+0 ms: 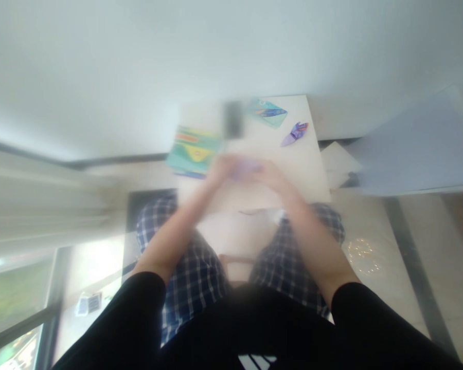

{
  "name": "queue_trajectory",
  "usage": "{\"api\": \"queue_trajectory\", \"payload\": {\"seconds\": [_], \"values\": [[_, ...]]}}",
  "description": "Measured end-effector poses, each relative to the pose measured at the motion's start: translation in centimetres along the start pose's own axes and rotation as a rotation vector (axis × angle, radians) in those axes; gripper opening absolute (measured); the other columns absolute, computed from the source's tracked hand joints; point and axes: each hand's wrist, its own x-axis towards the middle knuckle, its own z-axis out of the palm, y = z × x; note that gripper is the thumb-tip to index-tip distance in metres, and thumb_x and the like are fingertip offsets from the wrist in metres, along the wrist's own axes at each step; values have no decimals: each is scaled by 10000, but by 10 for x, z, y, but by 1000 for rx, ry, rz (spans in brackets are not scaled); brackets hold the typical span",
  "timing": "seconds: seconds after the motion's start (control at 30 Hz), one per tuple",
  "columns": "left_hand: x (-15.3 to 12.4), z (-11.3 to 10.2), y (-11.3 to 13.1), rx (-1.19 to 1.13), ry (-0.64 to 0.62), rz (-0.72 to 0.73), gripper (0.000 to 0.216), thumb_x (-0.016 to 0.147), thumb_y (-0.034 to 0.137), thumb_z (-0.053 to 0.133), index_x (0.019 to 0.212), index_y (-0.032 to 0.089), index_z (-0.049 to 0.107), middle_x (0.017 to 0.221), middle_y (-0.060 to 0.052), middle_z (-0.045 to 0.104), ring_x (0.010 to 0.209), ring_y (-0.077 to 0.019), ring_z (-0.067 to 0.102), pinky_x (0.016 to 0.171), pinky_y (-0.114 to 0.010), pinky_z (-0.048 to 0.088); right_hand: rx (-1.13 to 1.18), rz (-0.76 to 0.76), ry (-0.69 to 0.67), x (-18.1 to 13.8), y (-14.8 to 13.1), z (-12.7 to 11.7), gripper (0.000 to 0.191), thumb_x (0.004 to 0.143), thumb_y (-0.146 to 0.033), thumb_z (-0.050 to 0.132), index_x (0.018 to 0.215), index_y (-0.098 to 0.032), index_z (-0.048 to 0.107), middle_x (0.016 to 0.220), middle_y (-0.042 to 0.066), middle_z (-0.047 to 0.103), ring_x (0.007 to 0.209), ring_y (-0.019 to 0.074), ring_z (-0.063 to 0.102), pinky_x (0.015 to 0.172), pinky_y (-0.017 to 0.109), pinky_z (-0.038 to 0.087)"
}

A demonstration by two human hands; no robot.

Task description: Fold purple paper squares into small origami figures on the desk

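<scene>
Over the near part of a small white table [304, 174], my left hand [223, 165] and my right hand [269, 170] meet around a small purple piece of paper [247, 168]. Both hands look closed on it from either side, though blur hides the fingers' detail and the paper's exact shape. To the right of my hands lies a folded purple paper figure [295, 133] with a pointed end. Left of them is a green and yellow packet [195, 151], partly smeared. Behind, a teal patterned sheet or packet [270, 112] lies flat near the far edge.
A dark, blurred rectangular object [233, 119] sits at the table's far middle, against a pale wall [231, 46]. My knees in checked trousers [196, 262] flank the near edge. A large pale panel [420, 144] stands at right; a window [19, 298] is at lower left.
</scene>
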Motion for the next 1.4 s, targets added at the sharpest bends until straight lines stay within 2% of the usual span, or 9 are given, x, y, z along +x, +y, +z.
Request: {"api": "queue_trajectory", "payload": {"seconds": [0.13,0.33,0.5,0.73,0.9,1.23,1.4], "values": [[1,-1,-2,-38,11,18,250,899,320,626,983,134,771,1053,-75,774,1051,-251,712,942,-345,546,134,55,-102,-2,1,-7,422,637,-509,844,791,-126,758,807,96,779,749,195,715,746,315,585],[0,1,0,-90,19,-14,234,904,300,623,972,129,768,1030,-70,779,1027,-237,719,923,-333,553,48,35,-37,1,1,-7,295,658,-381,832,751,-108,768,714,80,763,678,183,701,686,287,566],[1,1,0,-61,17,-27,211,904,260,613,977,141,773,1044,-52,779,1053,-231,713,945,-328,546,34,17,-63,0,-2,-6,278,687,-383,809,743,-115,760,722,80,766,691,187,710,682,280,572],[0,-1,4,-107,14,-23,194,876,249,647,952,124,776,1011,-77,785,1012,-242,726,917,-332,566,-1,-38,-109,-1,-1,-8,354,727,-471,773,780,-121,755,743,82,771,718,192,719,694,280,579],[-3,-1,10,-140,22,-20,184,867,248,659,922,116,775,986,-87,788,971,-240,737,885,-320,579,-64,-81,-87,0,1,-6,411,642,-475,817,835,-116,767,802,80,779,790,222,720,715,300,577],[-3,-1,11,-137,18,-35,178,855,241,663,913,114,773,985,-81,788,970,-238,735,876,-316,581,-166,-89,-64,1,3,-7,259,673,-344,758,798,-118,775,765,62,769,815,243,723,715,300,557],[-3,-1,10,-105,20,-33,224,856,313,670,910,124,778,970,-75,788,978,-248,729,874,-321,580,-205,-77,-52,1,1,-7,232,672,-331,752,770,-122,779,726,51,762,797,247,722,693,292,550]]}}
